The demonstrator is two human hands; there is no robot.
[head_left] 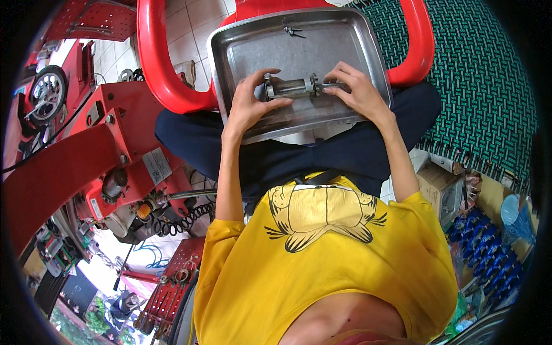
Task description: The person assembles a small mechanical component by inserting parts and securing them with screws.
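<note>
Over a shallow metal tray (230, 49) I have a metal cylinder with a flange and a rod (289, 88), lying sideways close to the tray's bottom. My left hand (248, 100) curls around the cylinder's left end, thumb along the near side and fingers on the far side. At the other end, my right hand (359, 92) has the slim rod between thumb and fingers, just right of the flange. A few small dark bolts or pins (294, 31) lie near the tray's far edge.
The tray rests against a red plastic chair (155, 57) with curved arms. Red machinery (115, 155) with a coiled black hose (178, 221) stands to my left. A green woven mat (471, 86) is on the right, with a cardboard box (440, 184) below it.
</note>
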